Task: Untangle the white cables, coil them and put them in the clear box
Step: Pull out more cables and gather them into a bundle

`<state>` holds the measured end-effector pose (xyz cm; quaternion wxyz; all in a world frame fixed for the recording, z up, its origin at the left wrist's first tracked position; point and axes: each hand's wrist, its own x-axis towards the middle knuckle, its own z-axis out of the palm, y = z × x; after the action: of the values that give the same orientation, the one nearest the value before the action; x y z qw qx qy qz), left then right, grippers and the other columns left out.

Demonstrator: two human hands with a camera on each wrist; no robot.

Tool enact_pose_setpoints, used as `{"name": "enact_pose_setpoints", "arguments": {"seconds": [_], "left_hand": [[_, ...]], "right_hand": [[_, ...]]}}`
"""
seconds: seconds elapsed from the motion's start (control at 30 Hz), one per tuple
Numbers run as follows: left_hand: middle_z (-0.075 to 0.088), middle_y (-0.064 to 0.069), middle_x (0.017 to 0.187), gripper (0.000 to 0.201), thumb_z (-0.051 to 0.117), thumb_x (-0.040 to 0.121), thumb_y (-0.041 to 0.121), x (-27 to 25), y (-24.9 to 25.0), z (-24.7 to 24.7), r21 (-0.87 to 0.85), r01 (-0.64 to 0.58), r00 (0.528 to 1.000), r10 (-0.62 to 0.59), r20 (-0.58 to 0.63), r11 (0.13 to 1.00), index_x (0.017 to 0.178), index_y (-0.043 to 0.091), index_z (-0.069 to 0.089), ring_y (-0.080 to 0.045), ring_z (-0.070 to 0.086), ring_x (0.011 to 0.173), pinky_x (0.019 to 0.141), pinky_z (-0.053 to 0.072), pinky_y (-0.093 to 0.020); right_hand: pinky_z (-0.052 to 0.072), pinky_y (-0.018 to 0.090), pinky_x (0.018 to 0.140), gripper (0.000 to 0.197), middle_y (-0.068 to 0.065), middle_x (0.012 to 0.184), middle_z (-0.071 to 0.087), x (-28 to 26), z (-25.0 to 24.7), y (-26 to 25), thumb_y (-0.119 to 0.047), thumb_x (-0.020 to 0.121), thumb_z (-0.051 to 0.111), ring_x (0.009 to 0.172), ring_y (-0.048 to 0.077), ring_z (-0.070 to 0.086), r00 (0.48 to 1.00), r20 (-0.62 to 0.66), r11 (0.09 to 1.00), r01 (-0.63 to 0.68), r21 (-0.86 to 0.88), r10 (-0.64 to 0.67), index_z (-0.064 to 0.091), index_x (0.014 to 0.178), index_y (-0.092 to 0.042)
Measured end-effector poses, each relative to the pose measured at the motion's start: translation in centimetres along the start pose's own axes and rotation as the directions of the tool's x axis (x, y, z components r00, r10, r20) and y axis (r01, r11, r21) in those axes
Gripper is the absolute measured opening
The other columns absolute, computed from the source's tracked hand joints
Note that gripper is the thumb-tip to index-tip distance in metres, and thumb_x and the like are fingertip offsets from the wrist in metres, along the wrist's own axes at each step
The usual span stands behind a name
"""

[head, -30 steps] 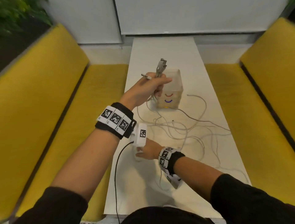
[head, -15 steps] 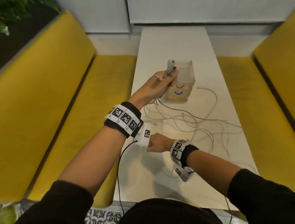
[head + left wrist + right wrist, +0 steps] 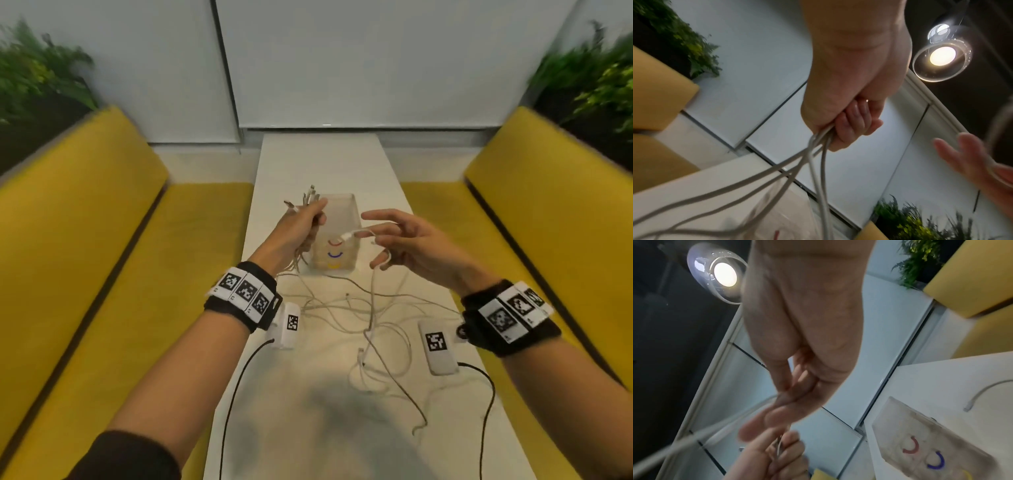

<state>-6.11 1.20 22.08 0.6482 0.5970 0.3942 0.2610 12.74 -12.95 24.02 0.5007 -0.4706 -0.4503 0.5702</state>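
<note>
My left hand [image 3: 310, 221] is raised beside the clear box [image 3: 342, 197] and grips a bundle of white cable ends [image 3: 310, 198], their plugs sticking up above the fist. In the left wrist view the fist [image 3: 851, 125] closes on several cables [image 3: 818, 154] hanging down. My right hand [image 3: 382, 234] is level with the box on its right, fingers spread. It pinches one white cable end [image 3: 347, 236] and the little finger hooks the same cable. The box [image 3: 920, 431] carries red, blue and yellow arcs. The tangle of white cables [image 3: 359, 318] lies on the table.
The narrow white table [image 3: 322, 161] runs between two yellow benches [image 3: 102, 240] [image 3: 548, 222]. A loose cable end [image 3: 970, 404] lies beyond the box. Black sensor wires [image 3: 236, 383] hang from both wrists. Plants [image 3: 34, 78] stand behind the benches.
My right hand has risen from the table near my left wrist to beside the box, bringing a cable end up. The left hand keeps its bundle. The head view has tilted up.
</note>
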Motion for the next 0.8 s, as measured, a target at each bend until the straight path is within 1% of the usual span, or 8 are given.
{"name": "enact_pose_setpoints", "arguments": {"seconds": [0.1,0.2,0.27,0.37,0.47,0.57,0.7,0.8], "left_hand": [[0.027,0.003,0.057,0.022,0.039,0.096,0.008,0.1,-0.3,3.3,-0.257,0.000,0.990,0.036,0.133,0.966,0.078,0.018,0.046,-0.012,0.023,0.047,0.041,0.024,-0.021],[0.048,0.001,0.060,0.029,0.037,0.083,-0.011,-0.4,-0.4,6.1,-0.390,-0.019,0.970,0.112,0.218,0.920,0.091,0.014,0.047,-0.008,0.039,0.044,0.044,0.028,-0.019],[0.048,-0.003,0.068,0.039,0.045,0.073,-0.013,-0.5,-0.6,7.1,-0.419,-0.059,0.961,0.166,0.223,0.906,0.102,0.012,0.051,-0.009,0.042,0.046,0.049,0.034,-0.022],[0.052,0.008,0.062,0.033,0.062,0.091,0.006,-0.7,-1.2,7.7,-0.256,-0.188,0.948,0.244,0.206,0.948,0.123,0.012,0.057,-0.007,0.045,0.052,0.055,0.036,-0.024],[0.065,0.006,0.079,0.029,0.056,0.102,0.029,-1.2,-1.2,8.5,0.015,-0.284,0.953,0.281,0.116,0.959,0.126,0.013,0.060,-0.003,0.061,0.065,0.061,0.046,-0.022],[0.053,-0.002,0.082,0.027,0.062,0.098,0.028,-0.9,-1.4,9.4,0.122,-0.340,0.935,0.349,-0.064,0.932,0.108,0.006,0.050,-0.006,0.057,0.064,0.058,0.045,-0.022],[0.053,-0.007,0.082,0.026,0.060,0.099,0.027,0.1,-1.3,9.3,-0.108,-0.081,0.975,0.056,-0.216,0.991,0.108,0.014,0.039,-0.012,0.052,0.050,0.044,0.042,-0.025],[0.054,-0.005,0.068,0.016,0.047,0.106,0.021,0.1,-0.2,8.8,-0.276,-0.023,0.977,-0.038,-0.211,0.961,0.097,0.009,0.052,-0.006,0.042,0.036,0.035,0.030,-0.019]], "right_hand": [[0.060,0.030,0.072,0.030,0.009,0.095,0.071,1.5,0.3,1.0,-0.002,0.095,0.054,0.076,0.021,0.073,0.964,-0.260,0.984,0.104,0.146,-0.064,0.058,0.125,0.000],[0.057,0.031,0.068,0.015,0.007,0.093,0.073,2.5,0.9,2.5,-0.006,0.099,0.052,0.068,0.020,0.071,0.922,-0.381,0.950,0.180,0.255,-0.072,0.060,0.110,-0.001],[0.053,0.026,0.053,0.011,0.009,0.089,0.069,2.6,1.3,3.2,-0.010,0.102,0.049,0.056,0.017,0.066,0.896,-0.443,0.931,0.187,0.313,-0.031,0.056,0.107,-0.003],[0.035,0.020,0.038,0.014,0.011,0.076,0.060,2.5,1.5,4.2,-0.018,0.103,0.048,0.040,0.009,0.047,0.866,-0.499,0.974,0.076,0.212,0.041,0.052,0.108,-0.006],[0.030,0.024,0.039,0.013,0.011,0.072,0.054,2.2,1.3,4.9,-0.020,0.104,0.045,0.043,0.010,0.042,0.887,-0.460,0.998,0.008,-0.060,-0.035,0.048,0.104,-0.008],[0.030,0.025,0.043,0.014,0.005,0.069,0.052,1.4,0.8,4.4,-0.010,0.100,0.043,0.053,0.015,0.041,0.916,-0.370,0.952,0.038,-0.305,-0.155,0.046,0.108,0.001],[0.042,0.028,0.054,0.015,0.006,0.073,0.064,0.6,0.3,3.6,-0.009,0.100,0.052,0.056,0.015,0.050,0.961,-0.156,0.914,0.156,-0.375,-0.229,0.048,0.105,0.004],[0.051,0.038,0.065,0.016,0.013,0.076,0.060,0.1,-0.3,3.6,-0.012,0.100,0.054,0.061,0.022,0.059,0.986,-0.059,0.973,0.145,-0.182,-0.158,0.055,0.114,-0.006]]}}
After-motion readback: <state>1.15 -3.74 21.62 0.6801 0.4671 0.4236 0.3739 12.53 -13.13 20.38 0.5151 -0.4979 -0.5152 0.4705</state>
